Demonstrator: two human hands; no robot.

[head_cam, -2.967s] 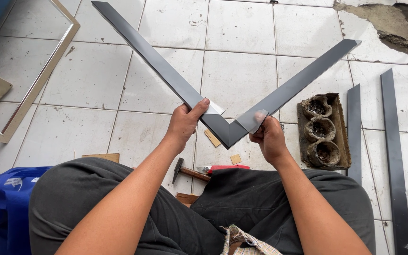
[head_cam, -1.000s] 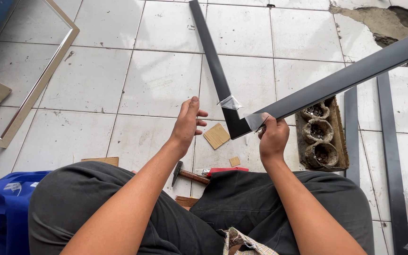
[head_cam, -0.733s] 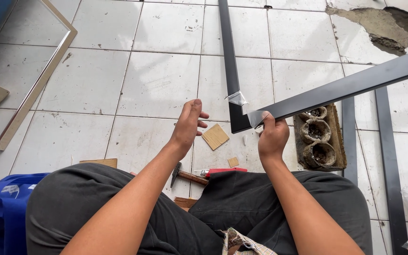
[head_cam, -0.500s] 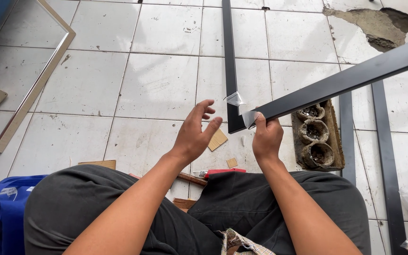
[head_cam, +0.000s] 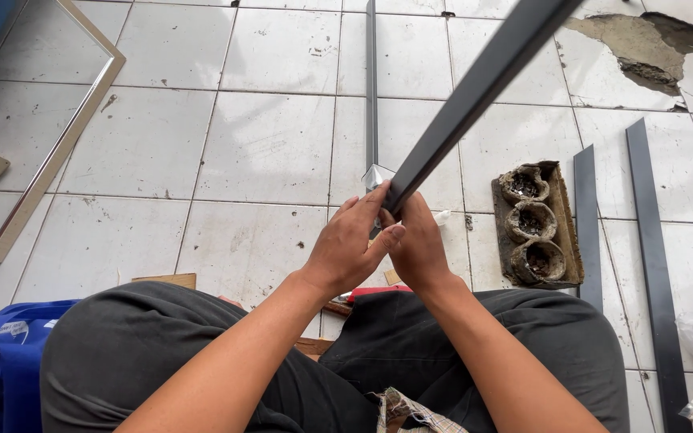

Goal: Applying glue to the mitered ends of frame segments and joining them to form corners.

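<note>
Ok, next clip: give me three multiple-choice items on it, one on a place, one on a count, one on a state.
1. Where is the tray with round hollows?
A. On the tiles, right of the hands
B. On the person's lap
C. Inside the metal frame

2. How many dark strips lie flat at the right?
A. One
B. Two
C. Four

3. How do the hands stand on the dark frame corner?
A. Both away from it
B. Only the left hand on it
C. Left and right hand both closed around it

Answers: 1 A, it sits on the floor beside the right hand; 2 B, two parallel strips show; 3 C, both hands wrap the joint.
</note>
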